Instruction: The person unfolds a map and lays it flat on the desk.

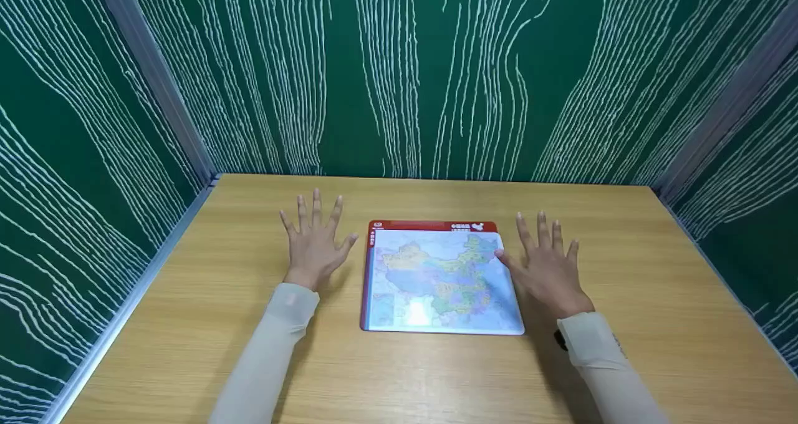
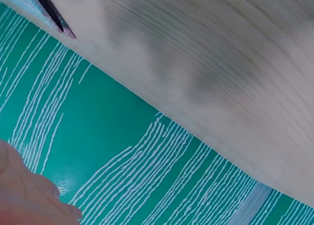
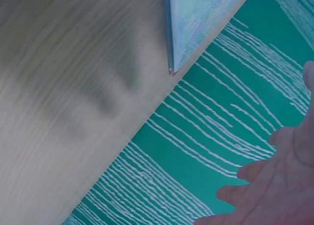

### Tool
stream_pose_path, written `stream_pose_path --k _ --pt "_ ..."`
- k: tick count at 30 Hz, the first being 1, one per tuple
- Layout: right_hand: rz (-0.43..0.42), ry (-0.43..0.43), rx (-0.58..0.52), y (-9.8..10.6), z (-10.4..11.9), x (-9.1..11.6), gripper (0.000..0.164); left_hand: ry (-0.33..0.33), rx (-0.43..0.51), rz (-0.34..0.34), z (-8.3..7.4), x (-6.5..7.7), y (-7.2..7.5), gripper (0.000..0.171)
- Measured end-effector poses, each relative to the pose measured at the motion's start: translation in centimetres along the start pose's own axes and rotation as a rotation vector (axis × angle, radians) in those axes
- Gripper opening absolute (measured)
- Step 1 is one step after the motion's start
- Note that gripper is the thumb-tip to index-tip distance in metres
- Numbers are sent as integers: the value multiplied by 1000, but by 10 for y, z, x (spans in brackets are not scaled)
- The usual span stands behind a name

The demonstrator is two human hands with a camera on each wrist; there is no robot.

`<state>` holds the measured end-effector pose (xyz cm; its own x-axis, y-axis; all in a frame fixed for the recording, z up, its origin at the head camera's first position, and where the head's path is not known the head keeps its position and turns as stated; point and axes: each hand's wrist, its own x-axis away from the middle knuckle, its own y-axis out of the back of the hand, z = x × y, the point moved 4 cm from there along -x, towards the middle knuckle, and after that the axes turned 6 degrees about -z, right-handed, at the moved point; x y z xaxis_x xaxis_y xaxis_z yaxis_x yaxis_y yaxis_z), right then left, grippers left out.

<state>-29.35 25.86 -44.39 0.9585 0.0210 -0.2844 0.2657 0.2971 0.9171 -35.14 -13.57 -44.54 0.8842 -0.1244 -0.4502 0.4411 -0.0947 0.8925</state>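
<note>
A flat map board (image 1: 436,280) with a red top border and a coloured map lies in the middle of the wooden table. Bright glare covers part of its lower half. To the left of the board, my left hand (image 1: 313,249) is spread palm down with straight fingers, holding nothing. My right hand (image 1: 548,268) is spread too, at the board's right side; its thumb tip overlaps the board's right edge in the head view, and I cannot tell whether it touches. Both wrist views show a corner of the board, the left one (image 2: 49,11) and the right one (image 3: 196,28).
The wooden table (image 1: 249,224) extends around the board on all sides. Green panels with white wavy lines (image 1: 430,75) stand behind and at both sides, with grey posts (image 1: 165,75) at the corners. Hand shadows fall on the tabletop.
</note>
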Motion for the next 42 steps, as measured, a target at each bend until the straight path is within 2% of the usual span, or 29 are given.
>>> stream_pose_path --k 6,13,18,24,31,35,42 --pt "64 18 1 -3 9 7 89 -41 3 83 3 -3 -7 80" --pt "176 34 -10 -10 21 23 88 -74 72 147 4 -2 -19 78" --pt "222 66 -3 -14 32 35 85 -99 89 183 0 -2 -26 76" --pt "305 100 -56 -21 45 48 80 -155 29 229 -8 -2 -31 75" --pt "371 163 -114 -27 49 59 76 -204 82 327 -17 0 -42 74" --pt "402 148 -120 -31 51 62 74 -222 100 377 -24 1 -46 72" --pt "454 90 -121 -35 59 63 71 -204 148 464 -32 3 -49 71"
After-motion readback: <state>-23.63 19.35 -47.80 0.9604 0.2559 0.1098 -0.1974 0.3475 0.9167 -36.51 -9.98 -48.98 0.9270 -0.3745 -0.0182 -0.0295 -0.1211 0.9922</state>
